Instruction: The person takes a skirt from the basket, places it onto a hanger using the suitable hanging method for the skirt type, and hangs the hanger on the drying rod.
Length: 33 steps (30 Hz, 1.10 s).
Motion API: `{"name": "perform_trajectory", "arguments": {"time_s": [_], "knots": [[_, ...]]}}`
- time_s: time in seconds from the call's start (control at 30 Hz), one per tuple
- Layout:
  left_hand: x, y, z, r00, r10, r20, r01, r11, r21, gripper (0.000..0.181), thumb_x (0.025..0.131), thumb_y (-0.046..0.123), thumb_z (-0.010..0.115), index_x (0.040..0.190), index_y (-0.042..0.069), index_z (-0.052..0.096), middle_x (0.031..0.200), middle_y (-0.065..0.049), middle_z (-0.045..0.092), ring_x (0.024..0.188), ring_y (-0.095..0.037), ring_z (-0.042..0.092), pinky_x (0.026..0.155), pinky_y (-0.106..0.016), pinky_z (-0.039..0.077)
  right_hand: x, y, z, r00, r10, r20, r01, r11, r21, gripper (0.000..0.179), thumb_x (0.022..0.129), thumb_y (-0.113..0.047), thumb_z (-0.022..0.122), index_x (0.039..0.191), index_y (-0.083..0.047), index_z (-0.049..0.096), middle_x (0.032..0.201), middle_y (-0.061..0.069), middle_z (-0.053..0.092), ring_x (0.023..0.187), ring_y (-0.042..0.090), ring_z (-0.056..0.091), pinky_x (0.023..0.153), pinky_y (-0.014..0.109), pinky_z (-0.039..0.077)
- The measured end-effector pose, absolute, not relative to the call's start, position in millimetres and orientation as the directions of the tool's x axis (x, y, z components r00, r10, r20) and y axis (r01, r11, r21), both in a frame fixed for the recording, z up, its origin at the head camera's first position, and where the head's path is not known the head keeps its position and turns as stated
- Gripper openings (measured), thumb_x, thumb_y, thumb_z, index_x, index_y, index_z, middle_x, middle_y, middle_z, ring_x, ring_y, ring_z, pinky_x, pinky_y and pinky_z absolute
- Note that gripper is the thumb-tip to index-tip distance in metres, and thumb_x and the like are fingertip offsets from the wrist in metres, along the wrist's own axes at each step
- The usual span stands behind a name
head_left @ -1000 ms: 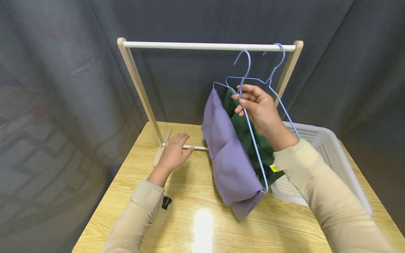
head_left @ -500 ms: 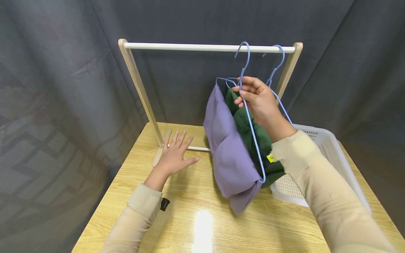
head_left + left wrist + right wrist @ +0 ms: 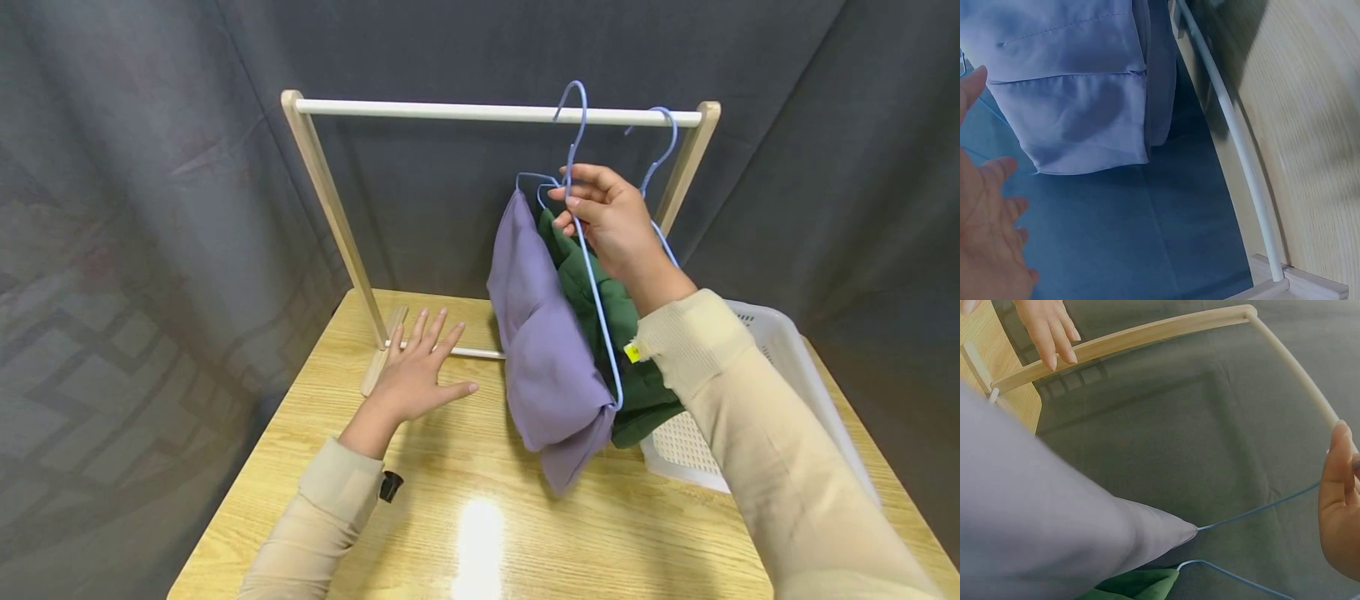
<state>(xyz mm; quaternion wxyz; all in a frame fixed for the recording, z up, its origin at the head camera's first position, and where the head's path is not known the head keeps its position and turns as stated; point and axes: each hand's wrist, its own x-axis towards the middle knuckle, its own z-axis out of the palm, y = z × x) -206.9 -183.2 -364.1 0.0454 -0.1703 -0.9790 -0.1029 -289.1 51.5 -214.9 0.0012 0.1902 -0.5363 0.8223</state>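
Note:
My right hand point(image 3: 618, 221) pinches a blue hanger point(image 3: 592, 283) just below its hook. From this hanger hangs a purple garment point(image 3: 543, 358), folded over it. The hook overlaps the rack's white top bar point(image 3: 465, 111); whether it rests on the bar I cannot tell. Behind, a second blue hanger point(image 3: 667, 150) hooks over the bar at the right, bearing a green garment point(image 3: 592, 283) with a yellow tag point(image 3: 632, 352). My left hand point(image 3: 408, 379) is held with fingers spread near the rack's left foot, holding nothing. The purple cloth point(image 3: 1079, 119) also fills the upper left wrist view.
A white perforated basket point(image 3: 806, 392) stands on the wooden table point(image 3: 450, 467) at the right, partly hidden by my right arm. The rack's wooden left post point(image 3: 333, 208) and white lower bar point(image 3: 1235, 131) lie close to my left hand. Grey curtains surround the table.
My right hand has raised the hanger with the purple garment, bringing its hook from below the bar to bar height. My left hand's fingers have spread apart.

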Motion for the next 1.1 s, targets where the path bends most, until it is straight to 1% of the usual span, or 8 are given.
{"name": "perform_trajectory", "arguments": {"time_s": [0.1, 0.3, 0.4, 0.67, 0.83, 0.93, 1.03, 1.1], "knots": [[-207, -184, -365, -0.937, 0.325, 0.126, 0.345, 0.919, 0.192, 0.083, 0.073, 0.07, 0.037, 0.139, 0.025, 0.011, 0.143, -0.002, -0.003, 0.127, -0.021, -0.014, 0.098, -0.047, -0.009, -291, 48, -212, -0.934, -0.19, 0.303, -0.202, -0.417, -0.886, 0.028, 0.083, 0.015, 0.04, 0.11, 0.008, 0.044, 0.079, 0.012, 0.059, 0.048, 0.017, 0.053, 0.045, 0.02, 0.043], [-209, -187, -368, -0.938, 0.327, 0.117, 0.345, 0.913, 0.216, 0.083, 0.074, 0.071, 0.035, 0.139, 0.025, 0.011, 0.144, -0.003, -0.003, 0.126, -0.021, -0.015, 0.098, -0.048, -0.01, -296, 45, -207, -0.937, -0.164, 0.309, -0.21, -0.442, -0.872, 0.025, 0.083, 0.016, 0.039, 0.103, 0.005, 0.049, 0.077, 0.013, 0.059, 0.047, 0.017, 0.053, 0.045, 0.02, 0.043], [-210, -187, -369, -0.938, 0.325, 0.12, 0.344, 0.911, 0.226, 0.083, 0.074, 0.07, 0.035, 0.139, 0.024, 0.011, 0.143, -0.003, -0.003, 0.126, -0.019, -0.016, 0.098, -0.048, -0.009, -299, 44, -206, -0.939, -0.165, 0.301, -0.2, -0.451, -0.87, 0.025, 0.083, 0.016, 0.039, 0.103, 0.005, 0.049, 0.077, 0.013, 0.059, 0.046, 0.017, 0.053, 0.044, 0.02, 0.042], [-211, -187, -369, -0.935, 0.327, 0.138, 0.351, 0.908, 0.227, 0.082, 0.075, 0.069, 0.036, 0.139, 0.023, 0.014, 0.143, -0.003, -0.002, 0.127, -0.022, -0.013, 0.098, -0.047, -0.009, -304, 46, -215, -0.951, -0.175, 0.253, -0.168, -0.395, -0.903, 0.032, 0.084, 0.015, 0.038, 0.116, 0.009, 0.039, 0.079, 0.011, 0.058, 0.047, 0.016, 0.053, 0.046, 0.019, 0.043], [-211, -186, -368, -0.933, 0.333, 0.137, 0.356, 0.906, 0.227, 0.082, 0.075, 0.068, 0.036, 0.139, 0.022, 0.014, 0.143, -0.002, -0.004, 0.127, -0.022, -0.012, 0.098, -0.047, -0.009, -306, 49, -224, -0.957, -0.156, 0.244, -0.167, -0.39, -0.906, 0.031, 0.084, 0.015, 0.038, 0.114, 0.007, 0.04, 0.079, 0.011, 0.058, 0.047, 0.015, 0.053, 0.046, 0.019, 0.043], [-212, -185, -368, -0.932, 0.335, 0.138, 0.359, 0.906, 0.222, 0.082, 0.075, 0.068, 0.037, 0.139, 0.023, 0.014, 0.143, -0.003, -0.003, 0.127, -0.02, -0.014, 0.098, -0.047, -0.009, -305, 52, -230, -0.958, -0.157, 0.238, -0.16, -0.393, -0.905, 0.033, 0.085, 0.014, 0.037, 0.117, 0.007, 0.037, 0.081, 0.01, 0.057, 0.048, 0.015, 0.054, 0.047, 0.019, 0.043], [-213, -184, -368, -0.929, 0.341, 0.143, 0.366, 0.905, 0.218, 0.082, 0.075, 0.068, 0.037, 0.139, 0.023, 0.014, 0.143, -0.004, -0.002, 0.127, -0.02, -0.014, 0.098, -0.047, -0.008, -304, 55, -235, -0.959, -0.162, 0.234, -0.154, -0.394, -0.906, 0.038, 0.086, 0.013, 0.035, 0.124, 0.008, 0.031, 0.085, 0.01, 0.055, 0.049, 0.014, 0.054, 0.048, 0.018, 0.043], [-213, -183, -367, -0.928, 0.343, 0.146, 0.368, 0.904, 0.216, 0.082, 0.075, 0.068, 0.037, 0.139, 0.023, 0.014, 0.143, -0.004, -0.001, 0.127, -0.02, -0.014, 0.098, -0.047, -0.008, -302, 56, -236, -0.962, -0.157, 0.222, -0.154, -0.358, -0.921, 0.041, 0.087, 0.01, 0.035, 0.127, 0.006, 0.029, 0.091, 0.01, 0.053, 0.051, 0.013, 0.055, 0.049, 0.018, 0.044]]}}
